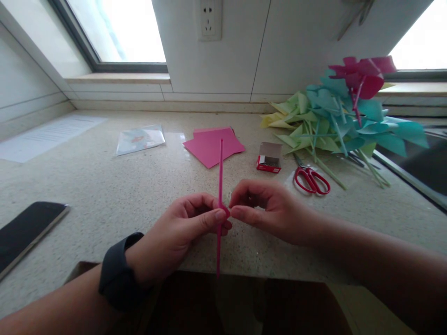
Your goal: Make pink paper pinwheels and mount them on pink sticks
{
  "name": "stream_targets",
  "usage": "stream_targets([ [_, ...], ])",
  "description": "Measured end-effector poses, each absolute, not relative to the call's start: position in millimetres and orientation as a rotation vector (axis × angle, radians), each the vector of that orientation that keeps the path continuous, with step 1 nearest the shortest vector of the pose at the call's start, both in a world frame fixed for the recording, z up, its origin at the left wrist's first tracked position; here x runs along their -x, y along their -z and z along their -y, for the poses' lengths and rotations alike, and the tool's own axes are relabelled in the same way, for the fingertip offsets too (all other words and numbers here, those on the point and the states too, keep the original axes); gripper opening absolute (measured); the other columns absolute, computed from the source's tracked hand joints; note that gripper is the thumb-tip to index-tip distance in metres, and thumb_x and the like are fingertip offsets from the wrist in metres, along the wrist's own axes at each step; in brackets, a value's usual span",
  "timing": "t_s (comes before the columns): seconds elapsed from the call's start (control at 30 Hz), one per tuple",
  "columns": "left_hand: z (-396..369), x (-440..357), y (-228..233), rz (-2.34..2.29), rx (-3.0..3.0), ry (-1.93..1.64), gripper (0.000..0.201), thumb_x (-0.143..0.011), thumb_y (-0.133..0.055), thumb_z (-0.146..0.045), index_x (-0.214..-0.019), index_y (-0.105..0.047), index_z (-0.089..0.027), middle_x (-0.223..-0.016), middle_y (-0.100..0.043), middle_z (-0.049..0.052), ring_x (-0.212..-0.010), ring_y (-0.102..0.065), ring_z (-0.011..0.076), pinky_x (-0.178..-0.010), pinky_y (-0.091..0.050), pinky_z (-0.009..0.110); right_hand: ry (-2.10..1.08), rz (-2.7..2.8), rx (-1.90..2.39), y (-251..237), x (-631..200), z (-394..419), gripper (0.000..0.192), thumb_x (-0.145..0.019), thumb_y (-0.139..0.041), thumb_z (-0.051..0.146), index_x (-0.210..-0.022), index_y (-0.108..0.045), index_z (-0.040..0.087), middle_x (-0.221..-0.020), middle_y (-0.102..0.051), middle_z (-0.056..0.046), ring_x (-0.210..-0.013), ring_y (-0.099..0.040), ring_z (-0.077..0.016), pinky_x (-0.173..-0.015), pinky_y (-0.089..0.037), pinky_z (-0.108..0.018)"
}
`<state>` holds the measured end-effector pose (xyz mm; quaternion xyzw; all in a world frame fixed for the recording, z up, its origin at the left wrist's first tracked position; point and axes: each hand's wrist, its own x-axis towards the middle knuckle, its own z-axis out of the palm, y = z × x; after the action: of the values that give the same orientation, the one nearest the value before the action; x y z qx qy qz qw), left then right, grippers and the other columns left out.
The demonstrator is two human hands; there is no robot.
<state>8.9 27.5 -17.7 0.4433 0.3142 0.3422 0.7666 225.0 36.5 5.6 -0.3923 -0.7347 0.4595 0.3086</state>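
Pink stick, gripped by left hand.
Right hand beside stick, grip unclear; pink paper beyond stick.

Left hand: thumb and fingers pinch pink stick, roughly upright over counter's front edge; dark wristband on wrist
Right hand: fingertips together at small pink piece by left thumb; grip unclear
Pink sheets: overlapping, toward back edge, mid-counter
Red box: flap up, right of sheets
Scissors: red handles toward front edge, just beside box
Pinwheels: heaped at back right corner; yellow, green, blue, pink on top
Clear packet: flat, left of sheets, toward back edge
Printed paper: back left corner
Phone: dark screen, left side, nearer front edge
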Motion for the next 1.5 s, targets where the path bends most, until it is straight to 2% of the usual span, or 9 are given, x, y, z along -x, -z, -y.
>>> stream_targets([
  [0.13, -28.5, -10.1, 18.6, -0.691, -0.99, -0.715, 0.009, -0.09, -0.074, -0.026, -0.09, -0.07, -0.017, -0.083, -0.075, -0.001, -0.076, -0.066, 0.0059, -0.071, -0.049, 0.014, -1.406, 1.821, 0.979, -1.8, -219.8, -35.4, 0.025, -0.085, -0.074, 0.04, -0.083, -0.064, 0.016, -0.071, -0.061, 0.001, -0.064, -0.052, -0.0118, -0.057, -0.039, -0.025],
  [0.3, -27.0, -9.4, 17.7, -0.685, -1.004, -0.701, 0.01, -0.091, -0.073, -0.026, -0.091, -0.068, -0.018, -0.082, -0.072, -0.003, -0.078, -0.066, 0.006, -0.072, -0.049, 0.015, -1.504, 1.789, 0.965, -5.4, -220.1, -36.4, 0.025, -0.088, -0.071, 0.039, -0.08, -0.065, 0.015, -0.071, -0.062, 0.001, -0.065, -0.051, -0.0106, -0.058, -0.038, -0.025],
  [0.43, -26.7, -9.1, 17.6, -0.674, -1.031, -0.713, 0.009, -0.09, -0.074, -0.025, -0.093, -0.069, -0.018, -0.084, -0.071, -0.003, -0.078, -0.066, 0.0062, -0.074, -0.049, 0.016, -1.521, 1.802, 0.987, -7.6, -221.2, -36.6, 0.025, -0.088, -0.071, 0.037, -0.079, -0.063, 0.015, -0.068, -0.057, 0.004, -0.062, -0.047, -0.0088, -0.056, -0.036, -0.023],
  [0.6, -28.5, -10.7, 16.6, -0.675, -1.001, -0.691, 0.011, -0.09, -0.074, -0.024, -0.099, -0.071, -0.018, -0.085, -0.072, -0.001, -0.076, -0.065, 0.0065, -0.072, -0.049, 0.016, -1.551, 1.815, 0.954, -6.1, -222.0, -37.6, 0.025, -0.089, -0.069, 0.038, -0.08, -0.063, 0.016, -0.072, -0.061, 0.002, -0.065, -0.051, -0.01, -0.059, -0.037, -0.024],
  [0.83, -26.6, -11.7, 10.8, -0.695, -0.955, -0.686, 0.011, -0.088, -0.076, -0.024, -0.092, -0.07, -0.015, -0.082, -0.069, 0.0, -0.074, -0.062, 0.0071, -0.071, -0.047, 0.017, -1.557, 1.812, 1.051, -9.3, -222.5, -36.9, 0.023, -0.085, -0.074, 0.036, -0.08, -0.063, 0.016, -0.068, -0.057, 0.003, -0.06, -0.047, -0.0091, -0.053, -0.033, -0.023],
  [1.0, -25.5, -12.5, 8.6, -0.704, -0.941, -0.691, 0.012, -0.086, -0.078, -0.024, -0.094, -0.072, -0.017, -0.083, -0.071, -0.001, -0.073, -0.063, 0.0068, -0.07, -0.047, 0.017, -1.575, 1.791, 1.063, -9.7, -222.8, -37.3, 0.022, -0.082, -0.076, 0.034, -0.08, -0.064, 0.016, -0.067, -0.056, 0.004, -0.059, -0.045, -0.0085, -0.052, -0.032, -0.022],
  [1.27, -25.0, -11.5, 10.1, -0.774, -0.954, -0.723, 0.014, -0.083, -0.081, -0.025, -0.085, -0.071, -0.016, -0.08, -0.071, -0.001, -0.072, -0.062, 0.0072, -0.07, -0.047, 0.017, -1.571, 1.806, 1.083, -10.2, -225.2, -39.2, 0.024, -0.083, -0.074, 0.037, -0.081, -0.064, 0.016, -0.067, -0.056, 0.003, -0.058, -0.045, -0.0083, -0.051, -0.032, -0.022],
  [1.5, -25.7, -12.8, 8.7, -0.783, -0.959, -0.743, 0.016, -0.08, -0.083, -0.024, -0.089, -0.073, -0.017, -0.081, -0.071, -0.001, -0.072, -0.061, 0.0068, -0.069, -0.047, 0.016, -1.534, 1.822, 1.125, -12.1, -227.3, -40.0, 0.025, -0.083, -0.074, 0.039, -0.08, -0.063, 0.016, -0.065, -0.053, 0.004, -0.057, -0.044, -0.0083, -0.05, -0.031, -0.022],
])
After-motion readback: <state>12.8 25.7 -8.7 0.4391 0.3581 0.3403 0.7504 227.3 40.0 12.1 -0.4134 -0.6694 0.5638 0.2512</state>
